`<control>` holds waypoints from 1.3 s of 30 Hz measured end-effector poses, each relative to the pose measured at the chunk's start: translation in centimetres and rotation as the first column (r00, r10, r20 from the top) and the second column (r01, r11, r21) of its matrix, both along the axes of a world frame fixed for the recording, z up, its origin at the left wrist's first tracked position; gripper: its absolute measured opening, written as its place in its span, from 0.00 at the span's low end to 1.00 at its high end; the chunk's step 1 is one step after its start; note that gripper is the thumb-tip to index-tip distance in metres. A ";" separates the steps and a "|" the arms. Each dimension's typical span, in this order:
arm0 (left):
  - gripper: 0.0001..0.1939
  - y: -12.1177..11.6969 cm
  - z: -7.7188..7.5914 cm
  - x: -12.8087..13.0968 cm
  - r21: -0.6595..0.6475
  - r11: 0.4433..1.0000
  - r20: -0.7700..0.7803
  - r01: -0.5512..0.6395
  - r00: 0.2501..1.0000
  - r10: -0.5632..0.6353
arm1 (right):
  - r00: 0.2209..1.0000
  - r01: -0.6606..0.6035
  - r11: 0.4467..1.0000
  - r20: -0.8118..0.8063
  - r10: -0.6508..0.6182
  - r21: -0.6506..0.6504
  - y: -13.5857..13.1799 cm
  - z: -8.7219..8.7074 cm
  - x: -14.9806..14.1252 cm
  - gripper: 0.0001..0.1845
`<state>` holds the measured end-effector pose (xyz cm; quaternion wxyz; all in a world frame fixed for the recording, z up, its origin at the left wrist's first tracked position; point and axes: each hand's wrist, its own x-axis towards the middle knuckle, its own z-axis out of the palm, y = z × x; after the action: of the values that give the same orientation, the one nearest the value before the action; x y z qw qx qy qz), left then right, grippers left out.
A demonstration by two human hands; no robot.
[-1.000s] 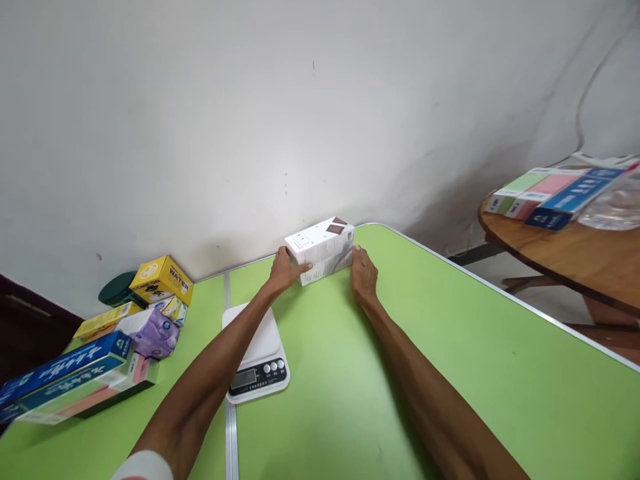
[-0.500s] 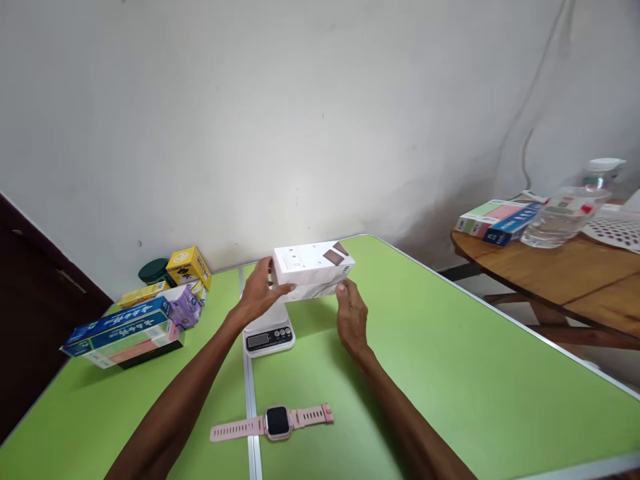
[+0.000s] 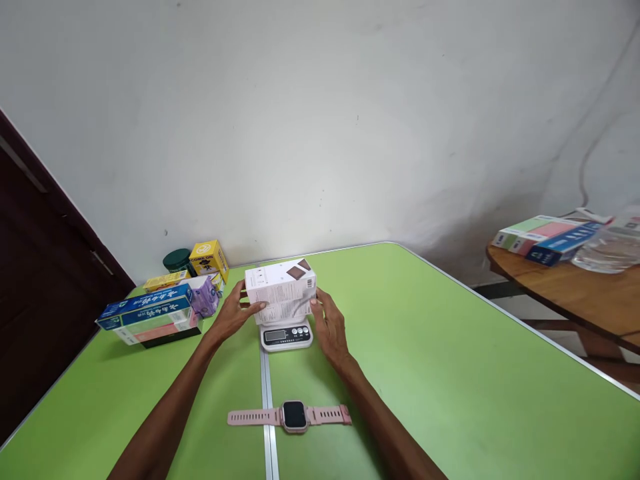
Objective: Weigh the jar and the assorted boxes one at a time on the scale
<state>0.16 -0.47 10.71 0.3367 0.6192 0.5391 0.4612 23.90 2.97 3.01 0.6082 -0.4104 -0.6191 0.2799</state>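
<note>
A white printed cardboard box (image 3: 283, 293) is at the white digital kitchen scale (image 3: 287, 337), covering most of its platform. Whether its full weight rests there I cannot tell. My left hand (image 3: 236, 310) grips the box's left end, thumb on the front face and fingers behind. At the right end, my right hand (image 3: 330, 325) presses its thumb near the front corner, its other fingers along the side. The scale's small display and round buttons face me; no reading can be made out. Nearer to me lies a pink-strapped smartwatch (image 3: 294, 416), stretched flat.
On the left stand a blue toothpaste-style carton (image 3: 150, 313), a purple pack (image 3: 204, 295), a yellow box (image 3: 209, 259) and a dark green lidded jar (image 3: 177, 260). A wooden table (image 3: 565, 287) at right bears another carton (image 3: 547, 237) and a clear plastic bottle (image 3: 607, 250).
Both hands have brought the box left and down over the scale, turning its printed front more toward me. The camera view has shifted, moving the surroundings in the picture.
</note>
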 end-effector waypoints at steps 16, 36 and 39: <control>0.43 -2.2 -10.7 -3.2 -0.119 0.970 0.397 -0.213 0.885 0.244 | 0.994 0.104 0.950 -0.009 -0.112 -0.293 1.3 -3.1 2.7 0.37; 0.39 -4.4 -9.2 -1.0 -0.033 0.964 0.042 -0.264 0.963 0.266 | 1.000 0.025 0.968 0.016 -0.022 -0.251 0.0 -2.4 1.9 0.40; 0.42 -4.9 -8.6 1.1 0.059 0.962 0.045 -0.266 0.964 0.263 | 0.999 -0.029 0.984 0.032 0.035 -0.178 -0.9 -1.7 0.4 0.39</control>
<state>1.23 -5.36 2.14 0.2618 0.5436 0.5954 0.5306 24.34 2.11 1.35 0.5538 -0.4578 -0.6089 0.3361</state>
